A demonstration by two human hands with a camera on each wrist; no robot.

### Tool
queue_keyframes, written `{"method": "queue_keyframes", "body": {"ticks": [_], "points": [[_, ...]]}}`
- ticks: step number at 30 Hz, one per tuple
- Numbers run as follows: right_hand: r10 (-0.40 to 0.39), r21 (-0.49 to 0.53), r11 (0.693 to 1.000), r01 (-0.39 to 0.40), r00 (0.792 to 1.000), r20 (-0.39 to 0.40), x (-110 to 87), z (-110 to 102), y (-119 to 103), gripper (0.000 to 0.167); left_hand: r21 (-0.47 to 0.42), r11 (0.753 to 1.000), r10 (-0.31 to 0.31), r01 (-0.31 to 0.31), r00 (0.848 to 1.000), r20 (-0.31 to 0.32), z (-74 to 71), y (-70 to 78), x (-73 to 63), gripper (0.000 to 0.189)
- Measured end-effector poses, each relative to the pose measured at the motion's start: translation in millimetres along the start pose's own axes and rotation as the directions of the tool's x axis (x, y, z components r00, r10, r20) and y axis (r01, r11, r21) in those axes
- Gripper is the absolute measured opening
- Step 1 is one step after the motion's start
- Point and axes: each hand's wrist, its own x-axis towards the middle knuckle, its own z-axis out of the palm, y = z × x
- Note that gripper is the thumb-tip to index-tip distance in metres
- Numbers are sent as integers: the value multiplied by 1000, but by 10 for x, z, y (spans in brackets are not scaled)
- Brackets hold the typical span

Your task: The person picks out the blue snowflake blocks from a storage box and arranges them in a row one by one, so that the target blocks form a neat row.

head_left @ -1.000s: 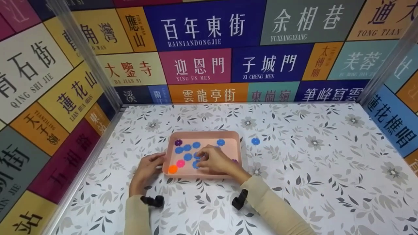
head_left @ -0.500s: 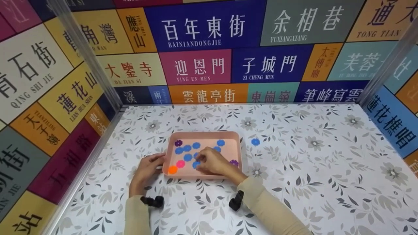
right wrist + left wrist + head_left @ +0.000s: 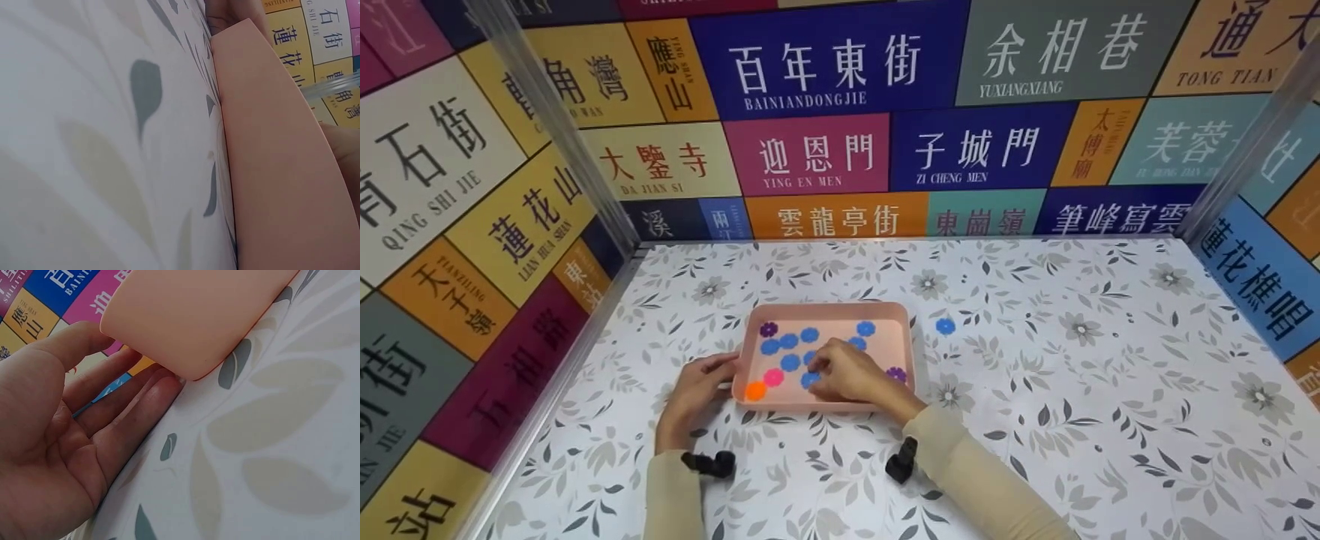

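A pink tray point(image 3: 825, 406) lies on the table with several small flower-shaped discs in it, mostly blue point(image 3: 790, 363). At its left end, my left hand point(image 3: 697, 394) touches the wall; the left wrist view shows the thumb and long, slightly bent fingers point(image 3: 143, 408) against the tray corner point(image 3: 169, 332). My right hand point(image 3: 851, 373) reaches over the tray's front wall, fingers bent down beside a blue disc point(image 3: 810, 380). Whether the fingertips pinch a disc is hidden. In the right wrist view, the tray's outer wall point(image 3: 275, 152) covers most of that hand.
A lone blue disc point(image 3: 945, 326) lies on the table, right of the tray. Inside the tray are a pink disc point(image 3: 773, 377), an orange disc point(image 3: 755, 391) and purple discs point(image 3: 769, 330) in opposite corners. Sign-printed walls point(image 3: 840, 64) border the floral tabletop point(image 3: 1080, 405).
My right hand has shifted slightly down and its fingers have drawn closer together, uncovering more of the purple disc at the right. My left hand and the tray have stayed put.
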Motion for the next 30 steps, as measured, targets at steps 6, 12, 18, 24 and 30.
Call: {"method": "queue_keyframes", "body": {"ticks": [6,12,18,24,30], "points": [[14,-37,999,-14,1000,6,3,10,3,29,22,999,-29,29,1000,7,-2,1,3,39],[7,-74,997,-7,1000,-6,-7,11,2,29,25,998,-51,51,999,15,-2,17,9,41],[-27,-133,991,22,999,-32,-13,18,10,32,30,998,-48,47,999,15,-1,26,5,43],[-46,-159,987,35,997,-70,-20,11,11,32,24,999,-33,32,999,13,3,15,3,41],[-49,-186,982,31,994,-96,-23,-43,21,31,37,999,-7,7,1000,0,-8,-9,-2,41]]}}
